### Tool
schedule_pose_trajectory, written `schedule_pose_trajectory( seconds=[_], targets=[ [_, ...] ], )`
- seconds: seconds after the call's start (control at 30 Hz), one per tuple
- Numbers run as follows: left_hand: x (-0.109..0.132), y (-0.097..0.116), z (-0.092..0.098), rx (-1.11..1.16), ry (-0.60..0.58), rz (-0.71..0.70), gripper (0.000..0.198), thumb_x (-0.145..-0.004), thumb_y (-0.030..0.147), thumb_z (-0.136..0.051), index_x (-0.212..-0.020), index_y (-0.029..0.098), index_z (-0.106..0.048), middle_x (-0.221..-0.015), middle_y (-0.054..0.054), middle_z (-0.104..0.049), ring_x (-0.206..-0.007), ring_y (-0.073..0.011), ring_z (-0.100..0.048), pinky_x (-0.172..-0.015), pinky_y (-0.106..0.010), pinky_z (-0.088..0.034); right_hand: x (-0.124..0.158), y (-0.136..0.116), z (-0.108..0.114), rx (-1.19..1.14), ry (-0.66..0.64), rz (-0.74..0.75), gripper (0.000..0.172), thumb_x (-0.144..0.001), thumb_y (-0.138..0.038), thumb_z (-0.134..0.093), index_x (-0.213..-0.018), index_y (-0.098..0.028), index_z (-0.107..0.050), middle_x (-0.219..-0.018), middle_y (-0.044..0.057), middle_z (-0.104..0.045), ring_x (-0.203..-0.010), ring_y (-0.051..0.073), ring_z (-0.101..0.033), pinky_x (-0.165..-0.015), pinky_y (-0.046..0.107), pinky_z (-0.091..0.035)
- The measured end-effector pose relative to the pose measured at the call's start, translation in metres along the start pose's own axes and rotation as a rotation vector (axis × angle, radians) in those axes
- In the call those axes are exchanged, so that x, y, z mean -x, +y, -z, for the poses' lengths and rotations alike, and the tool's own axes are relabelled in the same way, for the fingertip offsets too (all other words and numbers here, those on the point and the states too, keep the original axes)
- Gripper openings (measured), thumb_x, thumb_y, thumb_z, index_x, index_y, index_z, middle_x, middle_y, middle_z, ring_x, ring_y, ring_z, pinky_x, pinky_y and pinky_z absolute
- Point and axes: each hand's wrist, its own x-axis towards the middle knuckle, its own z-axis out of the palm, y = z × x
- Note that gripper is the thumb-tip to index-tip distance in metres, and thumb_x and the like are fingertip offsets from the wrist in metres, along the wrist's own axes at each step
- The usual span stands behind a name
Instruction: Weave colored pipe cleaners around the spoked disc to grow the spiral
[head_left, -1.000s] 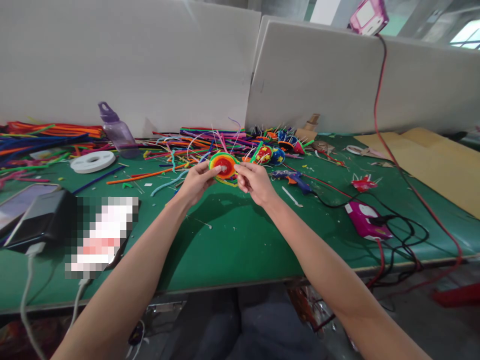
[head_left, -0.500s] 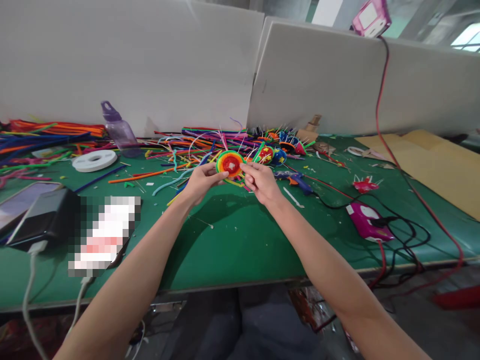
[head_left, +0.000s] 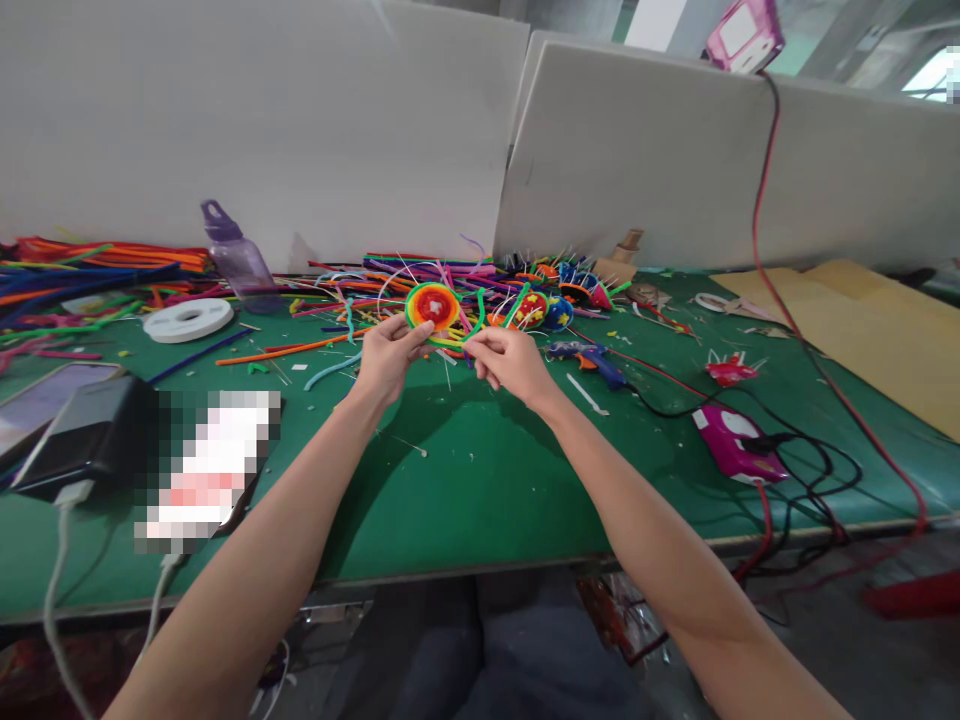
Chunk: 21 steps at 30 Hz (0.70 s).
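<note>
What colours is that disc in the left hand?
The disc: pale middle, then red, orange, yellow, green rim; head view.

My left arm (head_left: 255,530): bare, stretched forward and inward from lower left.
My right arm (head_left: 652,520): bare, angled inward from lower right.
My left hand (head_left: 388,360): pinching, thumb toward the right hand.
My right hand (head_left: 517,368): fingertips pinched, other fingers curled underneath.
My two hands: near each other, apart.
</note>
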Motion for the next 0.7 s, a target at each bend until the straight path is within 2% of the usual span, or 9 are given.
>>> schedule_pose_trajectory(
  seconds=[0.13, 0.33, 0.43, 0.57, 0.7],
  targets=[
    [-0.0009, -0.0021, -0.0005, 0.039, 0.037, 0.017, 0.026, -0.060, 0.029, -0.085, -0.078, 0.016, -0.072, -0.076, -0.002, -0.072, -0.065, -0.0101, -0.066, -0.060, -0.021, -0.053, 0.0006, 0.0001, -0.0016, -0.026, 0.056, 0.047, 0.021, -0.086, -0.033, -0.057, -0.071, -0.019, -0.060, -0.049, -0.004, -0.053, -0.037, 0.007, -0.042, -0.042, 0.024, -0.032],
    [-0.0008, -0.0013, -0.0027, 0.079, 0.049, 0.051, 0.027, -0.055, 0.028, -0.087, -0.071, 0.015, -0.070, -0.069, -0.001, -0.070, -0.058, -0.0080, -0.062, -0.057, -0.019, -0.052, 0.0030, 0.0031, -0.0089, 0.218, 0.286, 0.219, 0.028, -0.084, -0.031, -0.057, -0.058, -0.019, -0.054, -0.048, -0.005, -0.042, -0.048, 0.009, -0.039, -0.053, 0.026, -0.032],
    [-0.0008, 0.0009, -0.0018, 0.065, 0.011, 0.067, 0.028, -0.054, 0.028, -0.088, -0.072, 0.015, -0.071, -0.070, -0.001, -0.071, -0.059, -0.0083, -0.063, -0.057, -0.019, -0.052, 0.0023, 0.0045, -0.0090, 0.258, 0.316, 0.266, 0.026, -0.085, -0.029, -0.057, -0.061, -0.019, -0.056, -0.050, -0.005, -0.042, -0.049, 0.009, -0.037, -0.053, 0.026, -0.031],
    [-0.0004, 0.0017, 0.0007, 0.009, -0.075, 0.078, 0.031, -0.056, 0.029, -0.087, -0.079, 0.015, -0.072, -0.075, -0.003, -0.073, -0.065, -0.0110, -0.066, -0.058, -0.020, -0.051, -0.0006, 0.0066, -0.0048, 0.167, 0.343, 0.234, 0.019, -0.084, -0.031, -0.060, -0.070, -0.019, -0.062, -0.050, -0.006, -0.044, -0.049, 0.009, -0.038, -0.054, 0.025, -0.034],
    [0.0004, 0.0010, 0.0015, -0.015, -0.112, 0.092, 0.034, -0.057, 0.032, -0.086, -0.082, 0.015, -0.071, -0.077, -0.004, -0.074, -0.066, -0.0122, -0.068, -0.058, -0.020, -0.049, -0.0024, 0.0063, -0.0021, 0.120, 0.371, 0.236, 0.016, -0.083, -0.031, -0.062, -0.072, -0.019, -0.062, -0.054, -0.005, -0.048, -0.051, 0.009, -0.042, -0.054, 0.025, -0.037]
  ],
)
